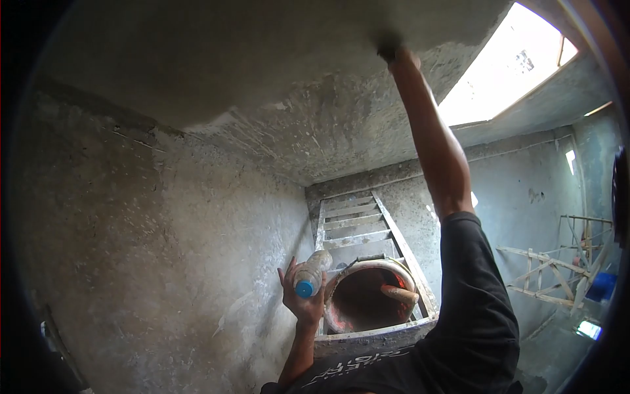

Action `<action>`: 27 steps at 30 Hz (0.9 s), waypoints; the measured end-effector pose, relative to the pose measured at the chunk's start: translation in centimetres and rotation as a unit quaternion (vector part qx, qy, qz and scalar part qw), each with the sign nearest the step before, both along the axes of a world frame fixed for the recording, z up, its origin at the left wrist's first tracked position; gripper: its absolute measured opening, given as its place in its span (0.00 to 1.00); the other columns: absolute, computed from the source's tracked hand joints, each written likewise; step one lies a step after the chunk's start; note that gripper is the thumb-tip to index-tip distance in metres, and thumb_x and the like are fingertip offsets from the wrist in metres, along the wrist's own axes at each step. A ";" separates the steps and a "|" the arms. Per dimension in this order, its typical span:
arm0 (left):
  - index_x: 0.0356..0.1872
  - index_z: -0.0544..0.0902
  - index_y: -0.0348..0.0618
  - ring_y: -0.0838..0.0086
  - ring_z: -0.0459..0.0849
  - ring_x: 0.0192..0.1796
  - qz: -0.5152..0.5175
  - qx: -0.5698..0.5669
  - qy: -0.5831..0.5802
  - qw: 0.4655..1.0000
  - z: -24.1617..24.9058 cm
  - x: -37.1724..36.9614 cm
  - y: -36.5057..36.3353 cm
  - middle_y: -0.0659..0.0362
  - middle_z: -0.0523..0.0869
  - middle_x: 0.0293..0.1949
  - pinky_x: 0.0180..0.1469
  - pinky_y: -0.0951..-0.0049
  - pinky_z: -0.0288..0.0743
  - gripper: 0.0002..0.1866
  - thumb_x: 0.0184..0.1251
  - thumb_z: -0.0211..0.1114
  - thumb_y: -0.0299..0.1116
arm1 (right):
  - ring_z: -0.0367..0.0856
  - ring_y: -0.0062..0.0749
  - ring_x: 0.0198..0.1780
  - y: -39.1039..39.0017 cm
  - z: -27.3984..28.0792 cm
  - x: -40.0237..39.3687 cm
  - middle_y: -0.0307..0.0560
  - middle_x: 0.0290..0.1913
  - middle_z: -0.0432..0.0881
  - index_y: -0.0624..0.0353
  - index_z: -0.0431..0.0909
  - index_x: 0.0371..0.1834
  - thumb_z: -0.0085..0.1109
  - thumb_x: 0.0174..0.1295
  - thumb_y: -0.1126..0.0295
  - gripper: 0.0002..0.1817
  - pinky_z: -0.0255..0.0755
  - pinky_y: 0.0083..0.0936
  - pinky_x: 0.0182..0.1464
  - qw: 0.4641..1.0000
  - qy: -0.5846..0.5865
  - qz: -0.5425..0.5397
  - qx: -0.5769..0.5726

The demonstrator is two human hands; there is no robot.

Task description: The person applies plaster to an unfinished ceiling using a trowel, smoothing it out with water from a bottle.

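Observation:
My left hand [303, 299] is wrapped round a clear plastic bottle [314, 268], whose blue cap points toward me. Stretched up to the ceiling, my right hand [401, 60] is closed on a dark, blurred object [388, 50] pressed against the plaster [262, 59]. What that object is cannot be made out. Just right of the bottle, a mortar-smeared bucket [333, 308] with a wire handle sits at the ladder. A tool's worn wooden handle [400, 293] sticks out over the bucket's rim.
The ladder [357, 224] stands in front of me, near the room's corner. A rough wall [164, 243] rises on the left. At upper right is a bright opening [505, 72]. Several wooden frame pieces [551, 282] and a blue object [601, 287] are lower right.

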State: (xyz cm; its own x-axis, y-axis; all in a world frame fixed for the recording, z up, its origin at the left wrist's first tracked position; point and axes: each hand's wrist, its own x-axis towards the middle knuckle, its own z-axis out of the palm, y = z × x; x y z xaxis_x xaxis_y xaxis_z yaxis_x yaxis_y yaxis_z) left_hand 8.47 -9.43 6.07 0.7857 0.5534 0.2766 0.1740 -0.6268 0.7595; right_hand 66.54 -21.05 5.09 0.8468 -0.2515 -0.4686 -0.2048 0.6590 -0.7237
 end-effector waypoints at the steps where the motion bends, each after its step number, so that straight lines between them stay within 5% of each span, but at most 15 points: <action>1: 0.51 0.77 0.35 0.50 0.82 0.61 -0.001 0.000 0.005 1.000 0.0 -0.1 0.0 0.45 0.86 0.48 0.74 0.45 0.52 0.25 0.54 0.77 0.31 | 0.87 0.44 0.48 0.3 1.1 0.7 0.59 0.47 0.85 0.73 0.78 0.50 0.60 0.63 0.75 0.15 0.83 0.36 0.48 0.999 -0.035 -0.001 -0.007; 5: 0.50 0.78 0.36 0.50 0.81 0.61 0.005 0.012 0.016 1.000 0.1 -0.1 0.2 0.45 0.86 0.48 0.74 0.45 0.52 0.24 0.54 0.77 0.32 | 0.86 0.52 0.48 -0.6 5.7 0.5 0.65 0.47 0.83 0.75 0.76 0.52 0.58 0.64 0.73 0.17 0.82 0.39 0.56 0.989 -0.144 -0.001 -0.034; 8: 0.50 0.78 0.36 0.50 0.81 0.61 0.003 0.010 0.016 1.000 -0.1 -0.2 0.2 0.46 0.86 0.48 0.74 0.45 0.53 0.24 0.54 0.77 0.32 | 0.85 0.60 0.47 -4.0 6.4 -2.7 0.72 0.51 0.79 0.78 0.69 0.57 0.57 0.64 0.75 0.22 0.84 0.43 0.56 0.938 -0.303 0.124 0.115; 11: 0.50 0.78 0.36 0.50 0.81 0.61 0.004 0.008 0.011 1.000 -0.1 -0.3 0.2 0.46 0.86 0.48 0.74 0.45 0.53 0.25 0.53 0.78 0.32 | 0.85 0.56 0.49 -4.5 -0.7 -1.3 0.67 0.52 0.80 0.75 0.70 0.58 0.59 0.63 0.74 0.22 0.83 0.41 0.56 0.997 -0.064 0.024 0.035; 14: 0.51 0.77 0.35 0.50 0.82 0.61 0.002 0.007 0.000 1.000 -0.4 -0.3 0.3 0.46 0.86 0.48 0.74 0.46 0.52 0.25 0.53 0.78 0.31 | 0.84 0.56 0.50 -4.9 -4.4 -1.2 0.67 0.52 0.80 0.74 0.70 0.58 0.58 0.63 0.73 0.22 0.82 0.43 0.57 0.997 0.039 0.059 -0.033; 27: 0.51 0.77 0.34 0.50 0.81 0.60 0.006 -0.003 0.007 1.000 -0.3 0.0 0.2 0.43 0.86 0.49 0.75 0.49 0.52 0.26 0.54 0.78 0.32 | 0.82 0.59 0.53 -5.9 3.9 -0.2 0.66 0.52 0.80 0.73 0.71 0.58 0.57 0.66 0.68 0.22 0.78 0.50 0.60 0.985 -0.149 0.087 0.004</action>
